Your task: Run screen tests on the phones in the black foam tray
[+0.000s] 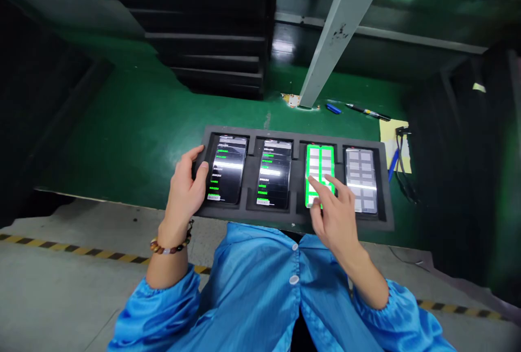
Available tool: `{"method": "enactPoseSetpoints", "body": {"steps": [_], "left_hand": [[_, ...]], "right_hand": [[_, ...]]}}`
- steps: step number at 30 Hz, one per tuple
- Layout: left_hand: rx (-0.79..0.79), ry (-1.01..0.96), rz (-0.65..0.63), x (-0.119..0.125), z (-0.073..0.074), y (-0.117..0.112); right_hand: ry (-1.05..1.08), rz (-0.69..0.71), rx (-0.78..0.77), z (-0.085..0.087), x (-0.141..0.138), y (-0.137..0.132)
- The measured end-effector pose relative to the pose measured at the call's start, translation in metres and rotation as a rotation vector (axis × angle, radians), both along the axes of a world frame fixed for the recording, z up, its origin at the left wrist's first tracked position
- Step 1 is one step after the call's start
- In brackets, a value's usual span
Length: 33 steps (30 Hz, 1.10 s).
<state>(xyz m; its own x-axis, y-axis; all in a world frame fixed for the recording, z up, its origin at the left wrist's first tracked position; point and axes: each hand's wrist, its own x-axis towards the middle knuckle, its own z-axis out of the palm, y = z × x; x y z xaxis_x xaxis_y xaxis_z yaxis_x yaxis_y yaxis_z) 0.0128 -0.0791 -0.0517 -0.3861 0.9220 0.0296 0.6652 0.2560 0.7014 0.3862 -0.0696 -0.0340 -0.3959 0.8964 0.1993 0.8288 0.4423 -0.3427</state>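
Note:
A black foam tray lies along the front of the green table, with several smartphones set in its pockets. My left hand grips the tray's left end, thumb on top beside the leftmost phone. That phone and the second phone show dark screens with green and white text. Over the third phone, whose screen is lit with bright green and white blocks, is my right hand, open, its fingertips at the glass and hiding part of it. The rightmost phone shows grey blocks.
Behind the tray rises a stack of black foam trays, near a slanted grey metal post. A blue pen cap, a pen, yellow paper and a black cable lie at the right.

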Motion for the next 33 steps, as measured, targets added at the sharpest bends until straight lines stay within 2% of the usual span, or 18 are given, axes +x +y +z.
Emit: {"method": "enactPoseSetpoints", "body": {"steps": [2,8,14,20,26,28,31,33], "left_hand": [[0.0,-0.001,0.006,0.0,0.0,0.0],[0.006,0.002,-0.001,0.0,-0.001,0.001],[0.004,0.004,0.006,-0.001,-0.002,0.0],[0.016,0.009,-0.002,-0.002,-0.004,0.0],[0.016,0.006,0.003,-0.001,-0.004,0.0],[0.019,0.003,0.002,-0.001,-0.004,0.0],[0.022,0.0,-0.002,-0.002,-0.005,0.0],[0.027,-0.001,-0.005,-0.002,-0.005,0.0]], "right_hand": [[0.009,0.019,-0.005,-0.001,-0.001,0.003],[-0.039,-0.179,0.031,-0.001,0.025,0.004],[0.042,0.037,-0.026,-0.003,-0.001,0.016],[-0.045,-0.173,0.009,0.001,0.017,0.023],[0.007,0.0,-0.022,-0.002,-0.011,0.028],[-0.014,-0.037,-0.021,-0.002,-0.011,0.031],[-0.05,-0.174,0.005,-0.001,-0.002,0.039],[-0.049,-0.188,0.013,-0.002,-0.002,0.043]]}}
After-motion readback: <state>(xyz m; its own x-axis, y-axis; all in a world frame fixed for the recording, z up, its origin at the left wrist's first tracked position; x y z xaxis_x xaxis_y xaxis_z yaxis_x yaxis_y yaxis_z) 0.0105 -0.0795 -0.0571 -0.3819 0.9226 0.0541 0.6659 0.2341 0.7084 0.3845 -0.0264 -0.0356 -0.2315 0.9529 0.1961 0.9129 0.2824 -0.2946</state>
